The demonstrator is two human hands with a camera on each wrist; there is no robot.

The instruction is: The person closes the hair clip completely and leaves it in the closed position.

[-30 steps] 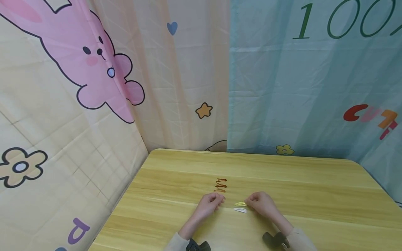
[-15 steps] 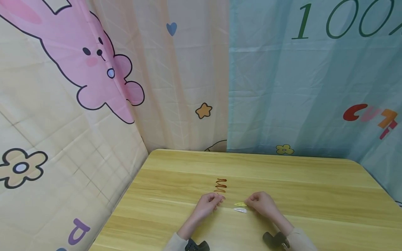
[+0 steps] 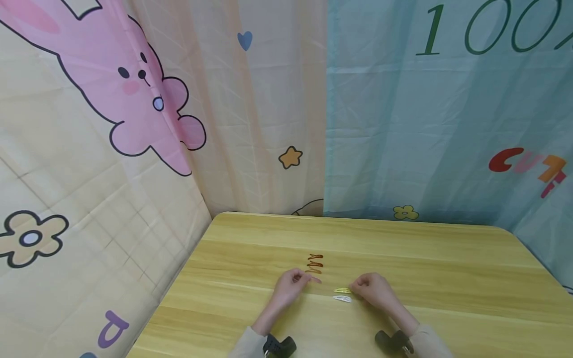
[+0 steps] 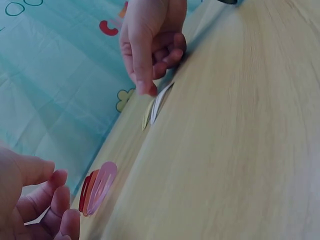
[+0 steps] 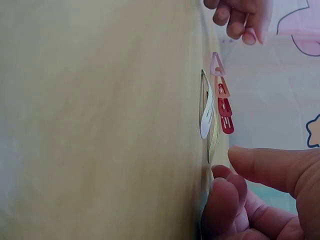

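Note:
My left hand point(image 3: 288, 287) is just left of a pink snap hair clip point(image 3: 316, 280), its fingers loosely bent and holding nothing. In the left wrist view a gap shows between those fingers and the pink clip. Beyond it, an orange hair clip point(image 5: 223, 91) and two red hair clips point(image 5: 226, 108) continue the same column. My right hand point(image 3: 372, 289) rests at the right end of a yellow hair clip point(image 3: 342, 290), thumb and index finger apart, fingertips right at the clip's tip. A white hair clip point(image 3: 342, 299) lies beside the yellow one, nearer to me.
All the clips lie on a wood-grain table point(image 3: 403, 253). Printed curtains point(image 3: 268, 99) hang behind and to the left. Each wrist carries a dark strapped device, the left device point(image 3: 281, 346) and the right device point(image 3: 391, 343) both near the sleeves.
My left hand has drawn back slightly left and away from the pink clip, which now shows more fully. My right hand and the clips stay in place.

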